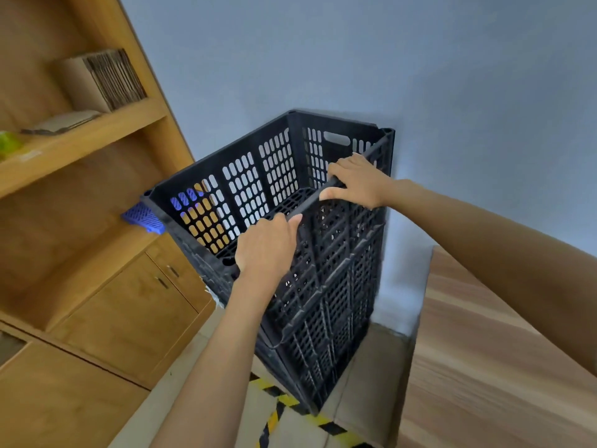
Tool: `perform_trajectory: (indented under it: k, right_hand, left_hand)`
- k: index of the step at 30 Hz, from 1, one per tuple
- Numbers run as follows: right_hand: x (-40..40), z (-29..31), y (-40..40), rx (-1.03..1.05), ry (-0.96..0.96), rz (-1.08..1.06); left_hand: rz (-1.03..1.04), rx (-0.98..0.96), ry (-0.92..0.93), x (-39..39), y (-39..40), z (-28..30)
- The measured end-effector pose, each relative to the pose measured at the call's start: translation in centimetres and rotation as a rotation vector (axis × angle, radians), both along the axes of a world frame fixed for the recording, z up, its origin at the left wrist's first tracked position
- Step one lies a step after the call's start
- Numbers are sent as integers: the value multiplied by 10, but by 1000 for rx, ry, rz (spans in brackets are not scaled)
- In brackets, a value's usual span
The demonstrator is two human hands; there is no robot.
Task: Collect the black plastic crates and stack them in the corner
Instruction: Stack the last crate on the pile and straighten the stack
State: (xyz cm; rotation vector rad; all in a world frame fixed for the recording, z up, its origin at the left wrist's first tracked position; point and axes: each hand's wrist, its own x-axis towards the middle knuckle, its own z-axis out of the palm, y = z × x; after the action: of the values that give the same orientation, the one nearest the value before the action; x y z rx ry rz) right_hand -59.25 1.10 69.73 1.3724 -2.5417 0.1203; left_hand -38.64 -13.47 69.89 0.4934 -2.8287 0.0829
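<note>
Hands [310,218] grip top crate [258,176] between shelving [97,130] and wooden desk [484,350].

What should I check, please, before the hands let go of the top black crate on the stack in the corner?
1. Grip: left hand and right hand both curl over the near rim of the top crate. Ok.
2. Seating on the crates below: near wall looks lined up; the far corners are hidden. Cannot tell.
3. Top crate is empty; its slotted floor shows. Ok.
4. Stack stands in the corner by the blue wall. Ok.
5. Blue basket on the wooden shelf sits close to the crate's left corner; contact unclear. Cannot tell.
6. Base on the floor near the yellow-black tape: level unclear. Cannot tell.
</note>
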Motion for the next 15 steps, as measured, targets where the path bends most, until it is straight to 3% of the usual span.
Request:
perform_trajectory:
  k: [6,15]
  right_hand:
    - [-16,22,17,133,-90,93]
    - [-32,16,17,103,86,91]
  left_hand:
    - [50,-31,27,1,8,-1]
    - [77,-132,52,-1,9,-1]
